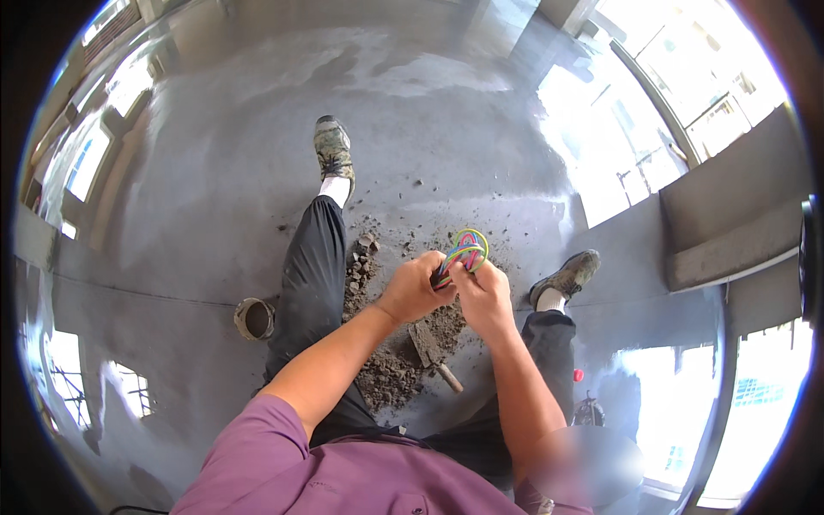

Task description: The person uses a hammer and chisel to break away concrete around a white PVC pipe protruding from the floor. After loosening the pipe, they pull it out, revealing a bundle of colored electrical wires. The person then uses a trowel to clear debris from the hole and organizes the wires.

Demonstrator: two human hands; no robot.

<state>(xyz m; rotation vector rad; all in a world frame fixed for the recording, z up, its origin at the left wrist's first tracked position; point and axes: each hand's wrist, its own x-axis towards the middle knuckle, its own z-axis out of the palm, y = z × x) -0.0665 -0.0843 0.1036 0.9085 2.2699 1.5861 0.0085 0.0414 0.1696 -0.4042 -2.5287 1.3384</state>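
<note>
Both my hands meet in front of me around a looped bundle of thin electrical wires (468,250) in yellow-green, blue and pink-red. My left hand (417,287) is closed on the bundle's left side. With thumb and fingers, my right hand (486,296) grips the right side of it. The coils stick out beyond my fingertips, and the lower part of the bundle is hidden in my hands. Below them, a trowel (424,345) with a wooden handle lies on the heap of grey rubble and dirt (386,378) between my legs.
A small bucket (255,318) stands left of my left leg. My legs are spread, with camouflage shoes (333,148) on the smooth grey floor (232,172). A red object (578,375) and a dark round item (590,412) sit at the right. Window openings and a low wall (738,223) border the room.
</note>
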